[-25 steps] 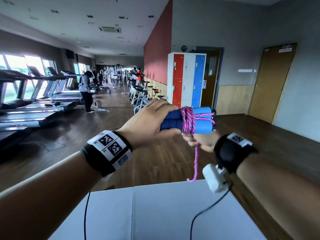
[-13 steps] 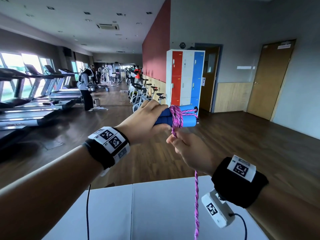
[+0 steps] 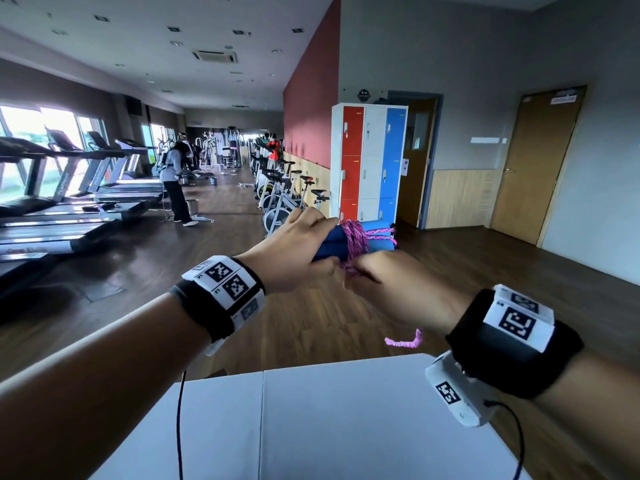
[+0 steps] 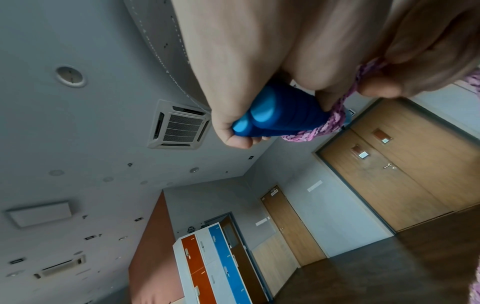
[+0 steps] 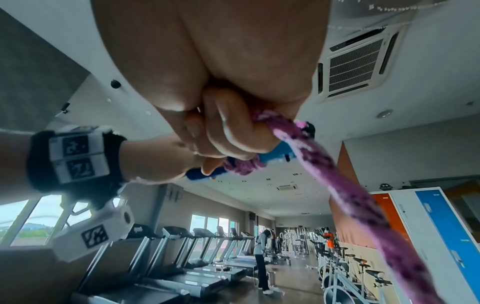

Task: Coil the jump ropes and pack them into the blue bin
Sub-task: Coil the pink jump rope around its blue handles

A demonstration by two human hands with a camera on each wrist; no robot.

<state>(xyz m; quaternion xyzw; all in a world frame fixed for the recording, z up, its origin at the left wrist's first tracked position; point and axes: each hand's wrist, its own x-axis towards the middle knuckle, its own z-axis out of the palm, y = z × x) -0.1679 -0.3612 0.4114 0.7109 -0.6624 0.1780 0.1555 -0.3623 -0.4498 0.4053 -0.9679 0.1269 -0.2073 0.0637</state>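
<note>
Head view, frame centre: my left hand grasps the blue handles, pink rope wound round them; my right hand pinches the rope just below. Left wrist view, upper middle: fingers clenched round the handles. Right wrist view: rope runs from my fist toward lower right.

White table, black cable across it

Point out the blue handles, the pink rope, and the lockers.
blue handles (image 3: 380, 234): head view, light blue end beyond the wrap.
pink rope (image 3: 356, 236): head view, turns wound round the handles.
lockers (image 3: 352, 161): head view, red door.
</note>
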